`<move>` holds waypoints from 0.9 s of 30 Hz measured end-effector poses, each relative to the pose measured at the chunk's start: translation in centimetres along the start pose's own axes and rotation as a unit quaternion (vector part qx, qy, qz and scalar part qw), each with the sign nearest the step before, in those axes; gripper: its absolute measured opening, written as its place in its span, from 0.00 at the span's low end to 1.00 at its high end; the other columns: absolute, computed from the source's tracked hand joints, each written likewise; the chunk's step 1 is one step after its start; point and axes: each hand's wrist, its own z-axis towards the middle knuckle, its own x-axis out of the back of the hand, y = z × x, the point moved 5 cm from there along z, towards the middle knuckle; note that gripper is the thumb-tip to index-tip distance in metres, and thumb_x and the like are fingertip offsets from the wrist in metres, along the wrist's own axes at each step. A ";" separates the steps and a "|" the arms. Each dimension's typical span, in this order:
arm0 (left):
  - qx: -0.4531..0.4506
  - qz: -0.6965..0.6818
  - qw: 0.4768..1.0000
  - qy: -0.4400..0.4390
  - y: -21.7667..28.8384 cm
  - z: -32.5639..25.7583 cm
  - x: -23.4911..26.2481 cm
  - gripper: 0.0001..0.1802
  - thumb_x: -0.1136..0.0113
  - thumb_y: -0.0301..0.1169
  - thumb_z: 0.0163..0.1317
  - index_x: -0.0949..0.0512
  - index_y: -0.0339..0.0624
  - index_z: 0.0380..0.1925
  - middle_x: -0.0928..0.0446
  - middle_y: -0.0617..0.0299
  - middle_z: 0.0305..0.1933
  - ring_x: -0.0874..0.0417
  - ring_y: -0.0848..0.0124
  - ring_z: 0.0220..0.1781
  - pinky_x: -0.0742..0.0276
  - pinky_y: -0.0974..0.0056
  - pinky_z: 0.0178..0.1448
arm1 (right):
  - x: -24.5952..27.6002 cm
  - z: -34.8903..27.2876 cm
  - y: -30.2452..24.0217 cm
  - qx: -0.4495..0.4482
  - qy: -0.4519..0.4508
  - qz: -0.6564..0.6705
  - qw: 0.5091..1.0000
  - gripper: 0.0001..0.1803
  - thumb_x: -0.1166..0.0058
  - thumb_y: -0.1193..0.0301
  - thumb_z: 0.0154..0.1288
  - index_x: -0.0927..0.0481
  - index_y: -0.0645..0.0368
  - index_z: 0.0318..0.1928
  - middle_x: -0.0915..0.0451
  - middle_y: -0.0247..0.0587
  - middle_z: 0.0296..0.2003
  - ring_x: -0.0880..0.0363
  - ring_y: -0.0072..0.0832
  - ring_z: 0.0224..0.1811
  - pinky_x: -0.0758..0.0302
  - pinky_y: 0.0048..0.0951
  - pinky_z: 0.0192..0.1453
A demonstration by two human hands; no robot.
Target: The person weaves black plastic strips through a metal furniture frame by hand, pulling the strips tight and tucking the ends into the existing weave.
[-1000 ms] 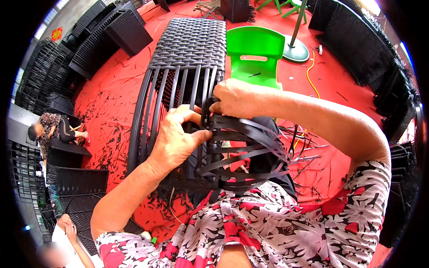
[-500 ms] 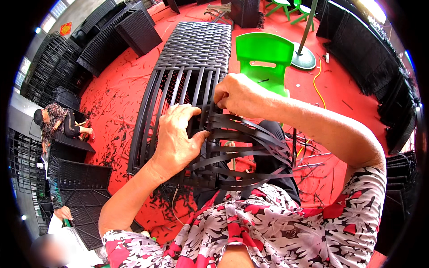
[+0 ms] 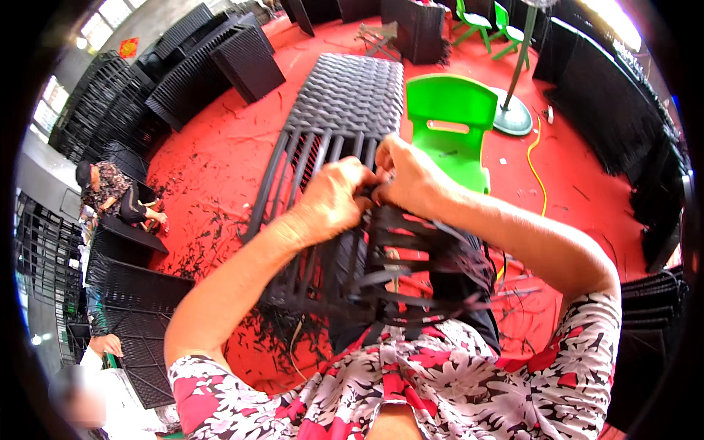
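Observation:
A long black furniture frame stands before me, its far part covered by a tight grey-black weave and its near part bare parallel bars. At the frame's right edge, just below the weave, my two hands meet. My left hand lies across the bars with fingers bent and closed; what is in them is hidden. From the right, my right hand pinches a dark piece that looks like a flat black strip, mostly covered by the fingers. Loose flat strips loop out from the edge below my hands, over my legs.
A green plastic chair stands close on the right, by a pole with a round base and a yellow cord. Black woven panels line the right. Strip scraps litter the red floor. Two people work at left.
My left hand has moved up and right, off the bars' middle to the right edge, and its spread fingers have closed beside the right hand. The view has shifted, and the loose strips blur with motion.

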 end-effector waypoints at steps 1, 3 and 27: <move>0.017 -0.008 1.000 -0.003 -0.4 -0.3 0.3 0.16 0.36 0.21 0.44 0.23 0.34 0.37 0.27 0.59 0.29 0.26 0.72 0.30 0.30 0.66 0.35 | -0.1 -0.1 -0.9 0.031 0.001 -0.009 0.999 0.21 0.37 0.77 0.41 0.31 0.65 0.38 0.24 0.51 0.32 0.23 0.41 0.40 0.27 0.36 0.42; 0.097 -0.074 0.992 -0.010 -0.2 0.3 -0.2 0.15 0.35 0.22 0.45 0.23 0.36 0.37 0.30 0.63 0.25 0.28 0.76 0.28 0.31 0.70 0.32 | 0.6 -0.7 -0.9 0.054 0.012 -0.034 0.998 0.26 0.36 0.77 0.40 0.35 0.63 0.41 0.24 0.52 0.33 0.23 0.44 0.41 0.28 0.38 0.43; -0.042 -0.009 0.999 -0.032 -1.0 -0.2 -0.2 0.09 0.40 0.30 0.45 0.21 0.38 0.26 0.21 0.50 0.30 0.20 0.54 0.37 0.27 0.54 0.41 | -0.1 -1.8 -0.6 -0.004 -0.039 0.066 0.997 0.30 0.49 0.86 0.50 0.36 0.60 0.56 0.29 0.42 0.50 0.28 0.18 0.22 0.30 0.22 0.27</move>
